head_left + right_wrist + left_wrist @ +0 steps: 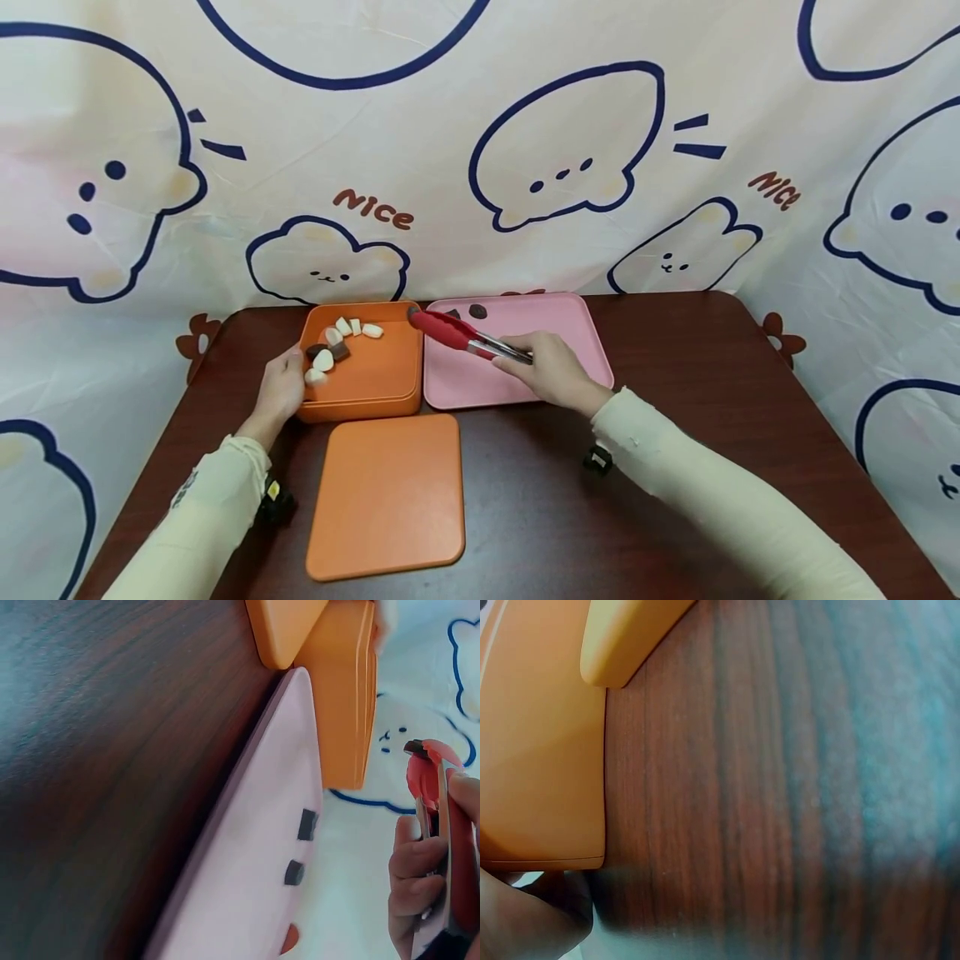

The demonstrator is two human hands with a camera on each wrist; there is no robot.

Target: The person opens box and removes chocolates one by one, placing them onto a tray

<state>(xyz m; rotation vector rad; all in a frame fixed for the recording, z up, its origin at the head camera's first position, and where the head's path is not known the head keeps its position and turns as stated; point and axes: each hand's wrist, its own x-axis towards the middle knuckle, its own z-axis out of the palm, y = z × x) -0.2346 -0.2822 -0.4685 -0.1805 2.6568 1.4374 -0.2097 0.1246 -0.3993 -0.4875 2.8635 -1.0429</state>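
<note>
Closest to us, the orange lid [386, 498] lies flat on the dark tabletop [555, 508], just in front of the orange box [397, 407]. Up to the left hand [281, 385] now: it's holding the box by its left side, fingers at the rim. Bump that wall, or let the grip pull sideways, and the whole box could skid on the smooth surface.

Over to the right hand [551, 367], wrapped around the red tongs [450, 329], reaching across the pink tray [517, 367]. And look at those tips, above the box's far right corner: a dark piece [415, 747] is pinched there! It seems a slim hold; ease the squeeze and it could drop onto the rim or between box and tray, while too hard a squeeze might shoot it out.

Inside the box, white pieces [323, 361] and dark chunks [340, 351] crowd the left side; a careless poke there could scatter them. Farther back, two more dark pieces [307, 824] sit on the tray, near its far edge, before the patterned backdrop [435, 150].
</note>
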